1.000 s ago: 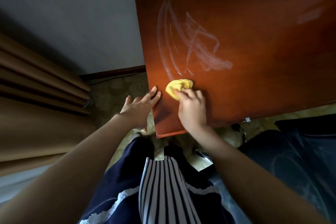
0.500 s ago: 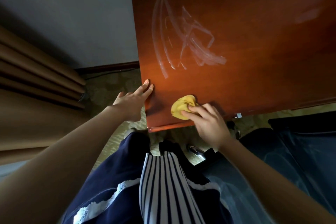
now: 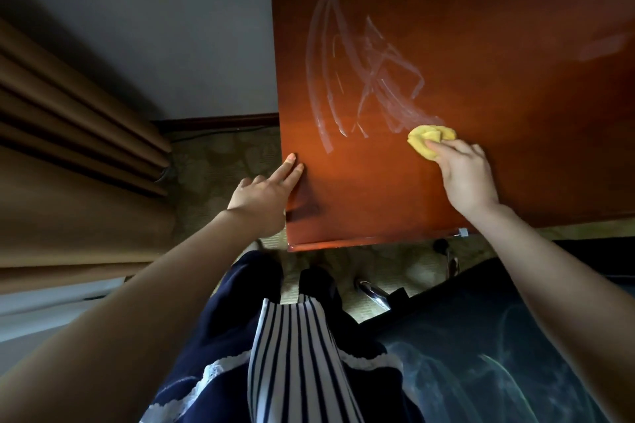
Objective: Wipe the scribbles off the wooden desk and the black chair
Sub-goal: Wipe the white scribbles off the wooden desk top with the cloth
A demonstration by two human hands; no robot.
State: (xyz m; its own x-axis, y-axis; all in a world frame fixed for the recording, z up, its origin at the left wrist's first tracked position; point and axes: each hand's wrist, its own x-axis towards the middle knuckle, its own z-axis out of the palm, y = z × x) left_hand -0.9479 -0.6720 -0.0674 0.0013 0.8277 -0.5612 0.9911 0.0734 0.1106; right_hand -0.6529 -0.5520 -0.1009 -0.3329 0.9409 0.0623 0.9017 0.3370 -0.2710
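The tabletop [image 3: 515, 182], reddish wood, takes up the upper right of the view. The chair [image 3: 464, 354], black, stands just off the tabletop's near edge, toward its right part. White scribbles [image 3: 364, 79] cover the tabletop's left half, running from near its far edge to about its middle: long arcs and a tangle of crossing strokes, all plain to see. Fainter pale swirls [image 3: 508, 378] show on the chair seat.

The left hand [image 3: 264, 192] rests at the tabletop's left edge, near the front corner. Its grip is slack, fingers straight, two fingertips on the wood, holding nothing. The right hand [image 3: 467, 175] lies on the tabletop to the right of the scribbles. Its grip is curled round a balled yellow cloth [image 3: 426, 142], which it presses to the wood. The cloth touches the scribbles' lower right end.

By the look of it, the job is near its start. The tabletop's strip along the near edge shows no marks, but almost all the scribbles are left to wipe, and the chair looks untouched.
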